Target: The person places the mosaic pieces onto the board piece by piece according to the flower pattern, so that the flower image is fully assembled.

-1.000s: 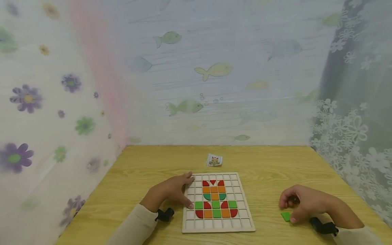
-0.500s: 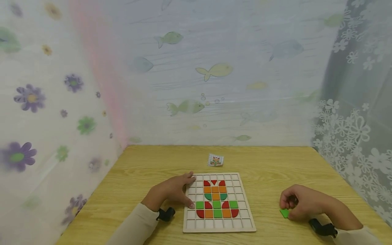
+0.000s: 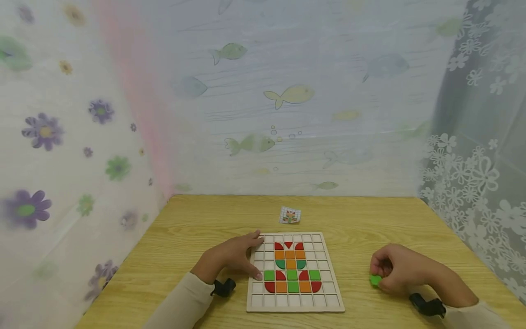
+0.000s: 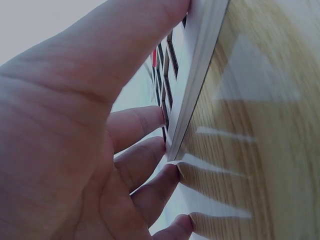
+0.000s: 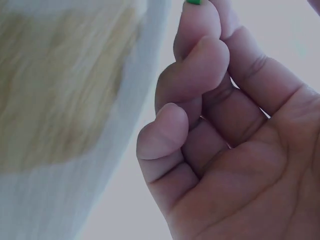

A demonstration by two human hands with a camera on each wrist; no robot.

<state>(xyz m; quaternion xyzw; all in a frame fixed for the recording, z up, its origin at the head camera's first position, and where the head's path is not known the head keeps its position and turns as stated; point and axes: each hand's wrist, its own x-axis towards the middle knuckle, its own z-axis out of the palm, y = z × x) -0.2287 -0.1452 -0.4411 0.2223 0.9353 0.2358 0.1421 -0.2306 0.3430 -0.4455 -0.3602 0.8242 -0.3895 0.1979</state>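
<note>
On the table lies a pale wooden grid board with red, orange, green and teal tiles set in several of its squares. My left hand rests at the board's left side, thumb and fingertips on its border and the fingers spread. In the left wrist view its fingers extend loosely along the board's edge. To the right of the board, my right hand pinches a green tile between thumb and fingers. Only a sliver of that green tile shows in the right wrist view, above the curled fingers.
Behind the board lies a small paper card printed with a coloured pattern on a grid. The wood-grain table ends at a sheer curtain with fish pictures, with a flowered curtain on the left.
The green tile was flat on the table under my right fingertips; now it is tilted up in their pinch, and that hand has shifted slightly left. The left hand stays on the board.
</note>
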